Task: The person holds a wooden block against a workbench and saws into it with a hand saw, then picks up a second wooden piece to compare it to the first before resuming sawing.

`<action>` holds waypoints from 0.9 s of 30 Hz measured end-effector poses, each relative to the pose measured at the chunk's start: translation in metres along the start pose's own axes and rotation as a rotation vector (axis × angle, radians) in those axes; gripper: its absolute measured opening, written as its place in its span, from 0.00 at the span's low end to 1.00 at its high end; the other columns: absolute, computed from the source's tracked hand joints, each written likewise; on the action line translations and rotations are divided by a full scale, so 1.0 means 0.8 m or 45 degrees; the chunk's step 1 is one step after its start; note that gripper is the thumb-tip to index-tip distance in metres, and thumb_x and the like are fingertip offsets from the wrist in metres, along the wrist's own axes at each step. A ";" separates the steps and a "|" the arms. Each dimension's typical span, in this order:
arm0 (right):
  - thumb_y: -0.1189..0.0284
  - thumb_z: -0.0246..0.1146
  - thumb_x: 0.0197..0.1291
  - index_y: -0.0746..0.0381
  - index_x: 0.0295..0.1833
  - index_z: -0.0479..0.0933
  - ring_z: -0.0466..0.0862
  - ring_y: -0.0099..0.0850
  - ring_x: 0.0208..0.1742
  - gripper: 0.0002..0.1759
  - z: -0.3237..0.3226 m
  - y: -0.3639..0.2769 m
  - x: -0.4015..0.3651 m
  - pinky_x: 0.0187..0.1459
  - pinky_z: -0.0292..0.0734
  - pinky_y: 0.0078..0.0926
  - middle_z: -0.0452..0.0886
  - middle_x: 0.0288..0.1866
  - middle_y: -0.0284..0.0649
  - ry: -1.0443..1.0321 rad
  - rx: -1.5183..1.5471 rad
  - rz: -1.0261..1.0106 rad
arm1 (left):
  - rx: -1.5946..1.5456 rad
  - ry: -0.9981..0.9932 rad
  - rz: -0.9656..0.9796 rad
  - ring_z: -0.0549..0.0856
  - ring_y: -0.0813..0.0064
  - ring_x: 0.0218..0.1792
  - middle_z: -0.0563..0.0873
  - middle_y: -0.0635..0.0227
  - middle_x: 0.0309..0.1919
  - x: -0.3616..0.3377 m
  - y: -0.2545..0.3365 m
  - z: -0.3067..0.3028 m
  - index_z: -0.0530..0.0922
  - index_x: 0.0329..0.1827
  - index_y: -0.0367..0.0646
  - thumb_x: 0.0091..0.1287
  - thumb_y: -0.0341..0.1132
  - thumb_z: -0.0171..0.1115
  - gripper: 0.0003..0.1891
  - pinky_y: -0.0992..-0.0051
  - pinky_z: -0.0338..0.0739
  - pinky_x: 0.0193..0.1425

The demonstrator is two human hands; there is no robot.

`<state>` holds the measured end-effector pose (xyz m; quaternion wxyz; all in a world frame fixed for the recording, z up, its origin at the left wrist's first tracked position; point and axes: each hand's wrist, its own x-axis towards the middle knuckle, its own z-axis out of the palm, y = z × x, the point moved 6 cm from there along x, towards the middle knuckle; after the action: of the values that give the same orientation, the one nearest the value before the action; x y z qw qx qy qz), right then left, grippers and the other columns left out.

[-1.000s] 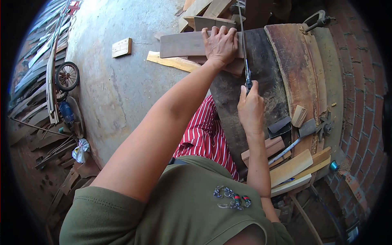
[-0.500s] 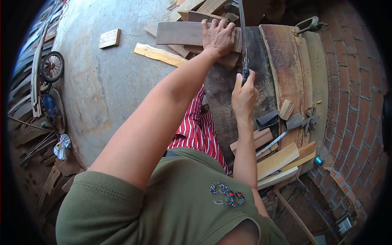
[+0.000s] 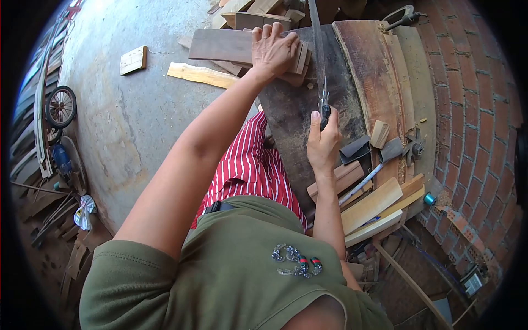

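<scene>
My left hand [image 3: 275, 52] presses on a dark brown board [image 3: 220, 47], its fingers curled over the far edge. The board lies across other wood pieces on the dark bench top. In my right hand [image 3: 323, 140] is the black handle of a handsaw [image 3: 317, 49], gripped with the thumb along it. The long blade points away from me, just right of the board's end. A narrow gap seems to show between blade and board.
Right of the saw lie a thick slab [image 3: 374, 71], a clamp [image 3: 406, 19], a hatchet-like tool [image 3: 389, 149] and several wood pieces [image 3: 374, 206]. A brick wall [image 3: 467, 110] stands at the right. Offcuts [image 3: 201, 74] and a small block [image 3: 133, 60] lie left on the concrete.
My right hand has drawn the saw back towards my body, and the blade is now slightly right of the board's end. My left hand stays on the board. The whole view has shifted.
</scene>
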<state>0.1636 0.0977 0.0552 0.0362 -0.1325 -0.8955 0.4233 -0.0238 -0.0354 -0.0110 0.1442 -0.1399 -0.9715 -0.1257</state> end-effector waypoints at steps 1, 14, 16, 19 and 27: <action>0.62 0.54 0.77 0.66 0.58 0.71 0.86 0.55 0.32 0.18 0.000 0.000 -0.002 0.31 0.74 0.48 0.81 0.27 0.54 0.001 -0.003 0.005 | -0.006 -0.017 -0.015 0.76 0.68 0.59 0.82 0.71 0.49 -0.002 0.002 0.004 0.85 0.54 0.62 0.75 0.50 0.50 0.16 0.55 0.57 0.67; 0.60 0.51 0.77 0.63 0.62 0.68 0.86 0.60 0.38 0.20 0.016 -0.004 -0.026 0.35 0.78 0.52 0.85 0.35 0.61 -0.082 -0.027 0.046 | 0.063 0.085 -0.231 0.79 0.61 0.59 0.84 0.67 0.49 0.004 0.013 0.017 0.84 0.50 0.55 0.77 0.48 0.47 0.17 0.40 0.51 0.74; 0.61 0.51 0.77 0.64 0.62 0.67 0.86 0.60 0.38 0.19 0.018 -0.005 -0.025 0.35 0.78 0.53 0.84 0.35 0.61 -0.114 -0.035 0.067 | 0.057 0.085 -0.228 0.79 0.61 0.59 0.85 0.67 0.49 0.004 0.012 0.015 0.84 0.50 0.54 0.77 0.47 0.46 0.17 0.40 0.51 0.74; 0.64 0.52 0.77 0.64 0.62 0.66 0.86 0.60 0.38 0.17 0.016 -0.008 -0.026 0.34 0.78 0.54 0.84 0.34 0.61 -0.142 -0.114 0.090 | 0.055 0.047 -0.234 0.79 0.61 0.59 0.85 0.67 0.49 0.004 0.014 0.015 0.83 0.51 0.54 0.77 0.47 0.46 0.17 0.40 0.51 0.74; 0.68 0.52 0.76 0.63 0.60 0.65 0.86 0.61 0.38 0.14 0.001 -0.015 -0.032 0.33 0.78 0.54 0.84 0.33 0.61 -0.166 -0.117 0.126 | 0.054 -0.054 -0.253 0.79 0.61 0.61 0.85 0.67 0.52 0.006 0.012 0.016 0.83 0.53 0.54 0.77 0.48 0.45 0.18 0.41 0.50 0.75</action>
<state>0.1857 0.0828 0.0650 -0.0492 -0.1505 -0.9068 0.3907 -0.0288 -0.0219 -0.0194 0.1133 -0.0425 -0.9859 -0.1158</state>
